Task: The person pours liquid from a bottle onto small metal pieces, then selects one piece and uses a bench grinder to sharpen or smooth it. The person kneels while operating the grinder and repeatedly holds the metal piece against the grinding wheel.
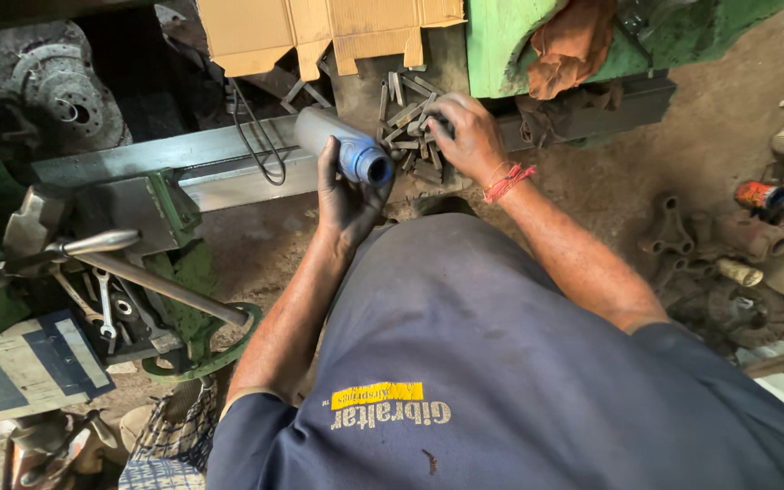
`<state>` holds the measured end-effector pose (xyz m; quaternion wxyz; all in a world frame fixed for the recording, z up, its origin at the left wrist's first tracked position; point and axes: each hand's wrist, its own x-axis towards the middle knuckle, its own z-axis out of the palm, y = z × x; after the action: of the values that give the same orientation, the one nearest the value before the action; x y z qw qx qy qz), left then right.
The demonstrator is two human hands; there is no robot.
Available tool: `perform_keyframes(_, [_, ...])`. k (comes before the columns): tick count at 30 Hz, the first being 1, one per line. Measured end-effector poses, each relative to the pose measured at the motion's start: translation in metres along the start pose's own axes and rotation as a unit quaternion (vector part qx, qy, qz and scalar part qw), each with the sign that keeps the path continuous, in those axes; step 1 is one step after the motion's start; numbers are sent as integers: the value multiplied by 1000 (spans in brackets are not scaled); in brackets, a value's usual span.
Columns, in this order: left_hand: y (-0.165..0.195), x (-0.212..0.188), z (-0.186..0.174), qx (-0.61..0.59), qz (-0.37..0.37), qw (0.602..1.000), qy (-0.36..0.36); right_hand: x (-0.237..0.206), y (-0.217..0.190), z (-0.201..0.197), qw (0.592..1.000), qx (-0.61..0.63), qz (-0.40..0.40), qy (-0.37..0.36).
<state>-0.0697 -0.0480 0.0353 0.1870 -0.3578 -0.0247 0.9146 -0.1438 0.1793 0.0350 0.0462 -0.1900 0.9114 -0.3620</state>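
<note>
A grey steel rail [183, 159] is running across the workshop, and everything else is being placed here against it. Just behind the rail a cardboard box [319, 32] is lying flattened, and to its right a green bench [501, 45] is being draped with an orange rag [569, 45]. Below the rail's left end, a green machine [151, 213] with a long lever [161, 286] is standing; spanners [106, 308] are being kept beside it, within reach.

A grey cylinder [342, 145] is being held across the rail by the left hand [347, 200], fingers wrapped closed around its blue end, which is being tilted toward the camera so the hollow bore is exposed. At the rail's right end, a heap of small metal bars [406, 127] is being covered by the right hand [465, 136], fingers curled down into the pile; whether a bar is being gripped cannot be told.

The floor [728, 118] beneath is bare, dusty earth, and rusty castings [682, 236] are lying well right of the rail.
</note>
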Motion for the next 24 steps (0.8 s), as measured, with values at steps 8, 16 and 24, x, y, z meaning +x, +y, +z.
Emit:
perform_keyframes(8, [-5,-4,19,113,-82,990,-31,6,-16,-4,1000,18,-11,-21])
perform_keyframes(16, [-26,47,51,331,-169,928,-13,-32,-7,-12,998,27,27,59])
perform_keyframes(24, [-50,135,80,327,-270,904,-52,-79,33,-5,982,108,146,60])
